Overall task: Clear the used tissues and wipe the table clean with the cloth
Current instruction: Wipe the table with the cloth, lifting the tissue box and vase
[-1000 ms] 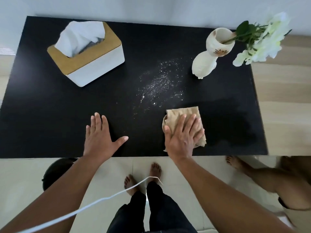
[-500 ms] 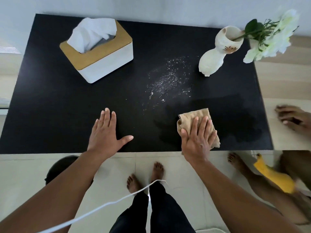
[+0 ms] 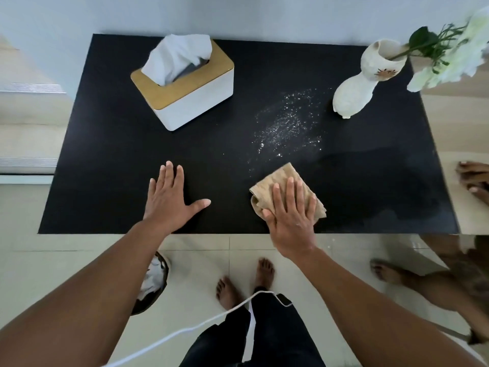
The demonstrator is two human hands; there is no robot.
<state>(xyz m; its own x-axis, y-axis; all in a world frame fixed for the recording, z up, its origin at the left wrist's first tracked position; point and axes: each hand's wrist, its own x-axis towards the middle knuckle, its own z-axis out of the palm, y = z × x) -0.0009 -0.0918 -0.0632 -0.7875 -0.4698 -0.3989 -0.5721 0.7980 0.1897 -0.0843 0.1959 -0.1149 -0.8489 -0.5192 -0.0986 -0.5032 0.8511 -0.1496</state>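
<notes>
A folded tan cloth (image 3: 284, 178) lies on the black table (image 3: 111, 160) near its front edge. My right hand (image 3: 291, 213) presses flat on the cloth with straight fingers. White crumbs or powder (image 3: 288, 123) are scattered just beyond the cloth, toward the table's middle. My left hand (image 3: 169, 200) rests flat on the bare table to the left, fingers spread, holding nothing. A dark bin (image 3: 153, 284) with white tissues inside stands on the floor under my left forearm.
A white tissue box (image 3: 195, 94) with a wooden lid stands at the back left. A white vase (image 3: 362, 80) with white flowers stands at the back right. Another person's hand (image 3: 473, 178) and feet (image 3: 383, 271) are at the right.
My right hand has slid the cloth a little to the left and forward, toward the crumbs. My left hand stays flat in place. The camera view has shifted.
</notes>
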